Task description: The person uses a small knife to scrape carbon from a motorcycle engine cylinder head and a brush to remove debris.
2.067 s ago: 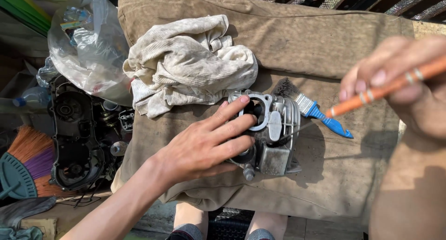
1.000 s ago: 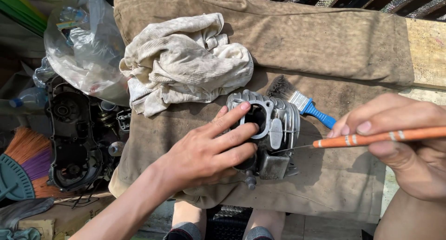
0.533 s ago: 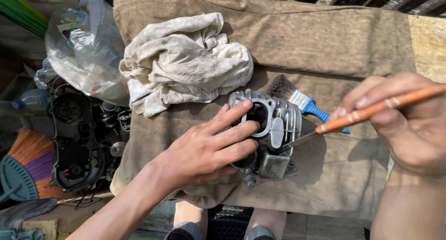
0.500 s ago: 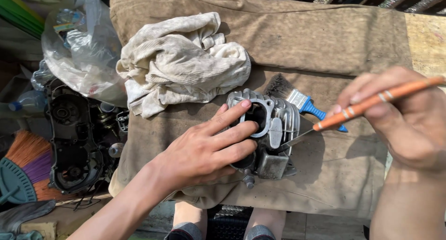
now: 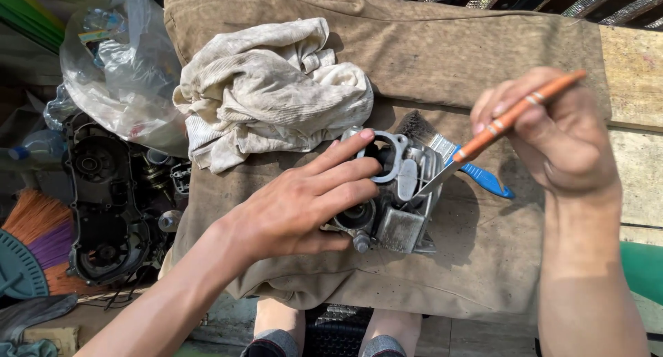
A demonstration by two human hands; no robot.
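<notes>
Looking down through the head camera, I see both my forearms bare, with no sleeves, gloves, watch or rings. My left hand shows short, trimmed nails; my right hand is the same, nails plain and unpainted. At the near edge my bare knees show above dark fabric, with thin red stitching on the left piece.
</notes>
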